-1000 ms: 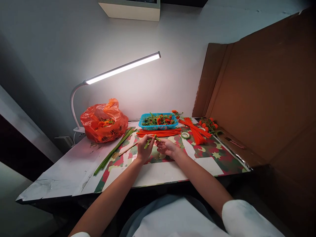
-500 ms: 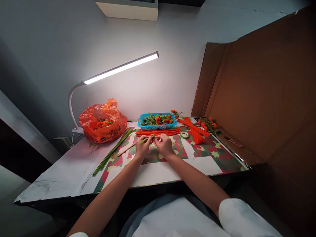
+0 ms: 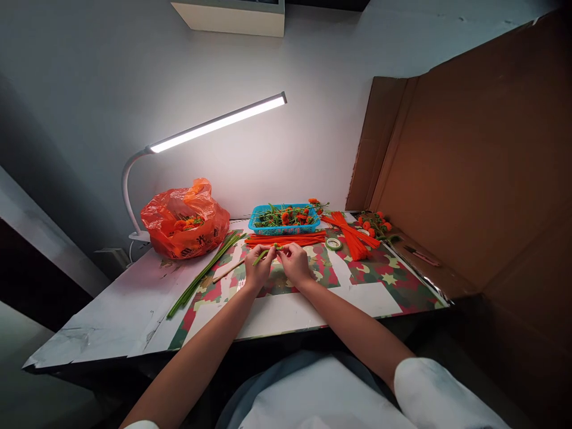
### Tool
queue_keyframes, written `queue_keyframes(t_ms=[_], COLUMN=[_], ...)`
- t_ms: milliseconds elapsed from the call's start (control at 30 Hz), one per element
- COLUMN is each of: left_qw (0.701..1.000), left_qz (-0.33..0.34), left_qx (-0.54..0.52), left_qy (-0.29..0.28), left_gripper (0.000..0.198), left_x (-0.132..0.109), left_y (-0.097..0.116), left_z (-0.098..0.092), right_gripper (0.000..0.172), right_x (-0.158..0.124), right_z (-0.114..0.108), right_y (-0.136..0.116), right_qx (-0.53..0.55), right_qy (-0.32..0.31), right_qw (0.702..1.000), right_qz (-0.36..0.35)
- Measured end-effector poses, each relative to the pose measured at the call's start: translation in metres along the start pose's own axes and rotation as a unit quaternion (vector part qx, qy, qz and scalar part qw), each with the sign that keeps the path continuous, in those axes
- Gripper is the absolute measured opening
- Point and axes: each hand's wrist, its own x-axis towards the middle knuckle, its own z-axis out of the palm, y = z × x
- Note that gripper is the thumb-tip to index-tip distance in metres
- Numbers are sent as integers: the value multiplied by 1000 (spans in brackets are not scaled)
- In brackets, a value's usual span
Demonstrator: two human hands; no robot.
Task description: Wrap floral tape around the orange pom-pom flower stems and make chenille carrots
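Note:
Over the middle of the table my left hand (image 3: 257,269) and my right hand (image 3: 295,266) meet, fingertips almost touching. A green pipe cleaner (image 3: 260,257) is pinched in the left fingers, its free part slanting across them. Its bent, yellow-green end shows between both sets of fingertips, and the right thumb and fingers close on that end. How it is twisted there is too small to make out. Just behind the hands lies a bundle of orange-red pipe cleaners (image 3: 299,239). A thin wooden stick (image 3: 227,272) rests beside the left hand.
Green pipe cleaners (image 3: 203,279) lie left, near an orange plastic bag (image 3: 185,223). Behind are a blue basket (image 3: 285,230) of orange flowers, a tape roll (image 3: 333,244) and crossed orange strips (image 3: 353,237). A lamp (image 3: 218,124) hangs above; cardboard (image 3: 469,167) walls the right.
The fingertips have shifted slightly around the bent end of the green pipe cleaner, and its free part sits a little differently. Both hands stay in the same place.

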Motion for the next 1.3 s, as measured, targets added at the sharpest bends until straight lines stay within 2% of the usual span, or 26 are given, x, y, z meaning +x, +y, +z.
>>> queue_keyframes(t_ms=[400,867,1033,1100,1167,1233,1300], left_qw=[999,999,999,999,999,999,999], left_qz=[23,24,27,30,36,43,49], left_qx=[35,32,18,13,10,9,6], left_qy=[1,5,5,8,13,20,22], left_gripper=[23,24,25,24,24,24,24], left_x=[1,1,0,-1,-2,-4,-6], left_y=[-10,-10,-8,-5,-2,3,8], left_z=[-2,-2,0,1,2,3,4], right_gripper=[13,15,13,14,15,17,21], right_x=[0,0,-3,-4,-4,-2,0], right_z=[4,5,0,0,2,3,3], right_y=[6,8,1,-2,-4,-6,-6], right_qx=[23,11,-39,-23,62,164,231], right_qy=[21,13,14,16,11,-11,-53], right_qw=[999,1000,998,999,997,979,956], right_qz=[-15,-12,-41,-23,43,122,173])
